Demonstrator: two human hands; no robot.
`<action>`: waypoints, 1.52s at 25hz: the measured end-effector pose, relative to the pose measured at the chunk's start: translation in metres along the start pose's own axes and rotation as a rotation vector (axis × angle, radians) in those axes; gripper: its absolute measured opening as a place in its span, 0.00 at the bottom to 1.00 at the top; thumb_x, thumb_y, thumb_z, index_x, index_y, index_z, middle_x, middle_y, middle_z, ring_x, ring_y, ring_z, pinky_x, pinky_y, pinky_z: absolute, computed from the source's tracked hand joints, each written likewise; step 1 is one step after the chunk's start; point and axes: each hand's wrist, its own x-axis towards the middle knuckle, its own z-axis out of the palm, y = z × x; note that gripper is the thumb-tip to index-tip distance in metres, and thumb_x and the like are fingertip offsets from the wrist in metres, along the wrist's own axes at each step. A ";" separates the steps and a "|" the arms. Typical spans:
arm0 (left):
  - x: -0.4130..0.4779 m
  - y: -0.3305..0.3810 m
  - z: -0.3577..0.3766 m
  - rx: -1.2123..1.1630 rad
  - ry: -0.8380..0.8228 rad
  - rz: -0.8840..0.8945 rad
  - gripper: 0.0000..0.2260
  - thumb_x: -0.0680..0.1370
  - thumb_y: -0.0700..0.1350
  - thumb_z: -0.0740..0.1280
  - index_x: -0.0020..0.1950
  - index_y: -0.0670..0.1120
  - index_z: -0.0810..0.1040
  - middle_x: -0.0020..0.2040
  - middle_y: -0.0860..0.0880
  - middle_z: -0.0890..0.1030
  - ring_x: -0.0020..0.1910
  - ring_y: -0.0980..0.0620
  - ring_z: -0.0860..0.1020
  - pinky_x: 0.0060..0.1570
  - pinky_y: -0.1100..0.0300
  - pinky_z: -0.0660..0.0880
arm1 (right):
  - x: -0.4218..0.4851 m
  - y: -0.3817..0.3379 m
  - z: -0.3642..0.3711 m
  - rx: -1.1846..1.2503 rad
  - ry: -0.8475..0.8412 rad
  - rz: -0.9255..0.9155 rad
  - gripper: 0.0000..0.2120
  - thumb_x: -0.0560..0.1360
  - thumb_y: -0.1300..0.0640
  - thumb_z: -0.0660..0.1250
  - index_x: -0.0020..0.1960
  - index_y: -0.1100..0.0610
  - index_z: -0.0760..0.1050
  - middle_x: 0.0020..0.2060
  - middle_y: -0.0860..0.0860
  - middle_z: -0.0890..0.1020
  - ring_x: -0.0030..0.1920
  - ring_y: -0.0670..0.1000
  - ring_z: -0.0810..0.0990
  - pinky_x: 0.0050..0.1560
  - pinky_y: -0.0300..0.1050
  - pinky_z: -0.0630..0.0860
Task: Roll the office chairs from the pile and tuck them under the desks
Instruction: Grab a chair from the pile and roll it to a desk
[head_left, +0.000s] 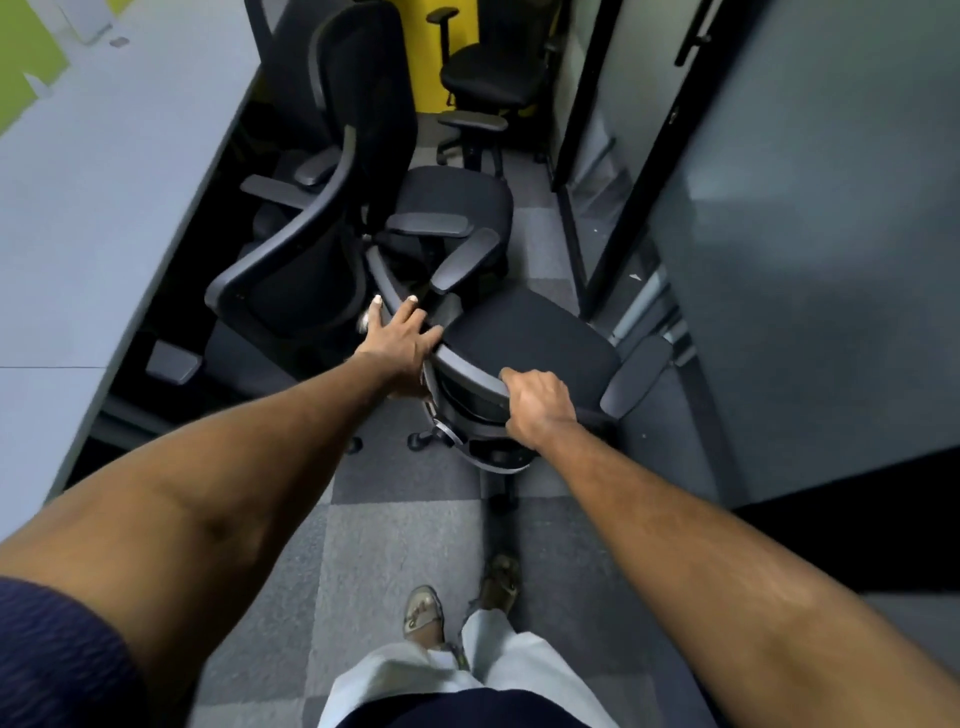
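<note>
Tight aisle between worktop (104, 182) and glass wall (831, 234): right hand (540, 405) grips chair (530, 343) backrest, left hand (400, 340) spread flat on rim; armrest may snag next chair (457, 200).

**Soft cloth, smooth plastic**

The near chair (530, 338) has a seat of black cloth, dull and a bit fuzzy. Its rim (470, 370) and armrest (636, 376) are smooth grey plastic, not shiny. A ring (451, 435) under it is shiny metal. The desk (104, 182) top is smooth and dull. The carpet (395, 540) looks rough.
</note>
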 end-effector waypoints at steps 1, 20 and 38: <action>-0.006 0.009 0.001 0.012 0.038 0.022 0.45 0.71 0.68 0.75 0.81 0.51 0.61 0.77 0.42 0.62 0.82 0.41 0.52 0.77 0.26 0.47 | -0.008 0.008 0.003 -0.004 0.007 0.033 0.18 0.71 0.65 0.70 0.59 0.54 0.74 0.49 0.55 0.83 0.54 0.61 0.82 0.53 0.54 0.79; -0.113 0.203 0.032 -0.221 0.353 0.146 0.30 0.72 0.71 0.72 0.55 0.46 0.77 0.53 0.47 0.78 0.55 0.45 0.73 0.56 0.50 0.71 | -0.174 0.142 0.054 -0.061 0.121 0.016 0.20 0.67 0.56 0.78 0.47 0.51 0.67 0.37 0.47 0.75 0.43 0.55 0.76 0.53 0.51 0.73; -0.274 0.319 0.086 -0.169 0.282 -0.001 0.36 0.69 0.83 0.54 0.46 0.50 0.74 0.49 0.50 0.79 0.49 0.52 0.67 0.52 0.52 0.69 | -0.340 0.180 0.094 -0.077 0.092 -0.268 0.19 0.66 0.59 0.75 0.52 0.50 0.71 0.46 0.46 0.78 0.47 0.57 0.80 0.47 0.53 0.78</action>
